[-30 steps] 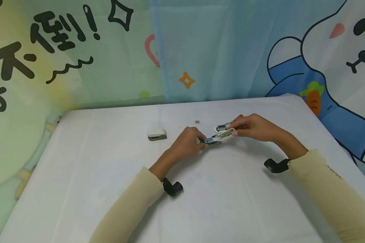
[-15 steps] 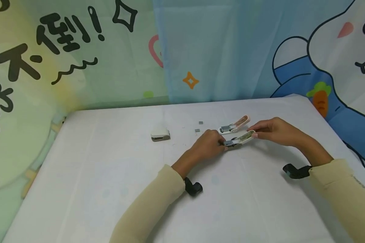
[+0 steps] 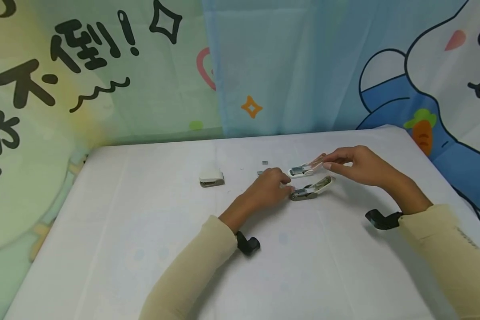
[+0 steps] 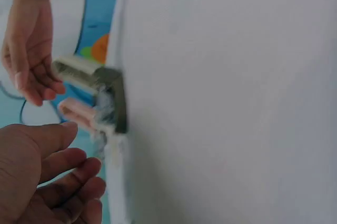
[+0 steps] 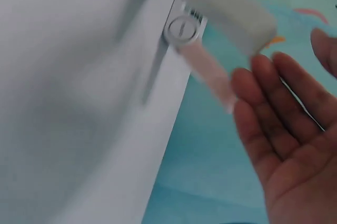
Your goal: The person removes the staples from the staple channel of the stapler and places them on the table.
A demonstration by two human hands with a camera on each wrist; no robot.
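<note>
Unfolded white stapler (image 3: 312, 190) sits between left grip (image 3: 269, 187) and right grip (image 3: 362, 165), both empty, loosely parted.

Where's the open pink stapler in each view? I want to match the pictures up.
Head: the pink stapler is right of centre, just above the open white stapler.
Left wrist: left of centre, blurred, the pink stapler partly shows below the white one.
Right wrist: upper middle, the pink stapler partly behind the white one.
Shared landmark: the right hand, visible in all three.
</note>
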